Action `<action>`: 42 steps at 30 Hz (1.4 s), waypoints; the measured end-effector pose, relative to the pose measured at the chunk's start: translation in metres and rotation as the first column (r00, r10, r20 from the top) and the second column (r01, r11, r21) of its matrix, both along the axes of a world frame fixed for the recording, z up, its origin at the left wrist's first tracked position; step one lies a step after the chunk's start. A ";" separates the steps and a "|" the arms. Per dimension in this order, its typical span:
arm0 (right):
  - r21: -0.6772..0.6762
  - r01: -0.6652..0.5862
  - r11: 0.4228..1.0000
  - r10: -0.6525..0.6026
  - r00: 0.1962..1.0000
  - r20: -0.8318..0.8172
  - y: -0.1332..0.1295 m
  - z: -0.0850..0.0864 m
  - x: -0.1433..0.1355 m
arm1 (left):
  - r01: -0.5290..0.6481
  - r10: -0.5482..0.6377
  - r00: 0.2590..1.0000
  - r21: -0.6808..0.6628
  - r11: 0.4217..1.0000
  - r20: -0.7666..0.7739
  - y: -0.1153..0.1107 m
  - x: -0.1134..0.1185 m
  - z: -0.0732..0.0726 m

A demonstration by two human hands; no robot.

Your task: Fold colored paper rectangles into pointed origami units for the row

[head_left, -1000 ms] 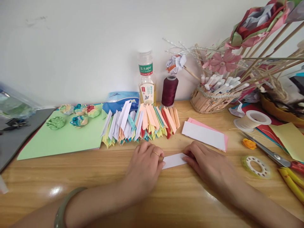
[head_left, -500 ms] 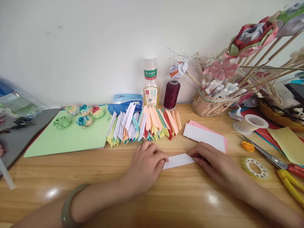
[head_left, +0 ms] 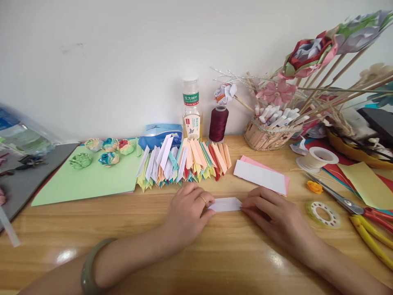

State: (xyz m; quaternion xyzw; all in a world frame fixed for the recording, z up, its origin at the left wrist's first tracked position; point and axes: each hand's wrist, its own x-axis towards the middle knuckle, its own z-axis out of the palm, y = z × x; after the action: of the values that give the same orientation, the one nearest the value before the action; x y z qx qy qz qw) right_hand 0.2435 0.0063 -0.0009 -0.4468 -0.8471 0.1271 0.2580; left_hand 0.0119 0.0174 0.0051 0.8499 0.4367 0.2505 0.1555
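Head view, forearms [head_left: 132, 259] angled inward, left fingers [head_left: 197, 194] and right fingers [head_left: 254, 202] pinching white strip [head_left: 225, 204] ends

The single head-worn camera looks forward and down, near the glossy brown wooden bench [head_left: 92, 221], facing the pale grey wall [head_left: 129, 65] behind it.

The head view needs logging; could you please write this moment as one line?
white paper strip: between hands | left hand: holds left end | right hand: holds right end | folded papers: behind strip
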 end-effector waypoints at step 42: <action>-0.144 0.031 0.989 -0.021 0.997 0.068 -0.001 -0.002 -0.014 | -0.106 0.161 0.976 -0.331 0.938 0.144 -0.007 0.003 -0.001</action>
State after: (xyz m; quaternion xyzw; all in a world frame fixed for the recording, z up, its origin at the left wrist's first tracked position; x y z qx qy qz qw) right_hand 0.2300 0.0054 -0.0030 -0.4794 -0.8379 0.1699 0.1981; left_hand 0.0145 0.0106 0.0036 0.7572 0.5136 0.2573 0.3111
